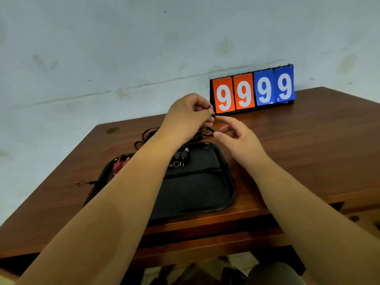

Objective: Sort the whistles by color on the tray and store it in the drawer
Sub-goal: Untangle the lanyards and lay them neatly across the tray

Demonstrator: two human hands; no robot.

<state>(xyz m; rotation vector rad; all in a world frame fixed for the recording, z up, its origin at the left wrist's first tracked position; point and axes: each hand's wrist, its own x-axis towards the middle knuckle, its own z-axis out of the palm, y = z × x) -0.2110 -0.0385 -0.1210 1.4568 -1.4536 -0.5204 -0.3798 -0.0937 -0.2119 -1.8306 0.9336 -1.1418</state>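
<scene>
We find sorting part done: red plastic whistles (120,164) at the black rectangular plastic tray's (197,194) 10 o'clock corner, black plastic whistles (182,156) at its 12 o'clock. Left hand (191,114) pinches a small dark piece (213,115) beyond it; right hand (236,134) loosely spread, empty. We judge storing outstanding.

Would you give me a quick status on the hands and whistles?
Left hand pinches small dark piece. Right hand open beside it. Red whistles, black whistles on tray.

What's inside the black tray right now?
Black whistles with metal rings at the far middle, red whistles far left, a black cord across it. The left forearm hides much of the tray's left side.
</scene>
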